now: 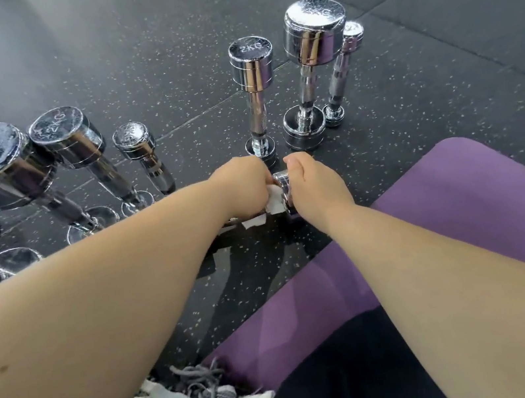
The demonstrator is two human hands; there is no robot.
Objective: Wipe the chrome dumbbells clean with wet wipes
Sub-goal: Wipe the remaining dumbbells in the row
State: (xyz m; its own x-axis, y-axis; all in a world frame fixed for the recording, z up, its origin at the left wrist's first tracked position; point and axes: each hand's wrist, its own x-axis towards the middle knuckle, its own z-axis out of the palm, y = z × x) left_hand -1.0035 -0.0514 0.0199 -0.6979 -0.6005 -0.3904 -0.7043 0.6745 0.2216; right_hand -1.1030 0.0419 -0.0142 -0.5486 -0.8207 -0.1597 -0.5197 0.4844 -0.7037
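Right hand (pixel 312 185) is gripping the chrome dumbbell (pixel 282 184), lying left-right; left hand (pixel 244 184) is clutching the wet wipe (pixel 273 201) against its left side.

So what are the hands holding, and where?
The right hand grips a small chrome dumbbell by one end; the left hand holds a white wipe bunched against it.

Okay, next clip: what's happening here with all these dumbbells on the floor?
A person beside a purple mat is wiping a small chrome dumbbell. The right hand grips one end while the left hand holds a white wet wipe against it. Other chrome dumbbells stand on end on the rubber floor ahead.
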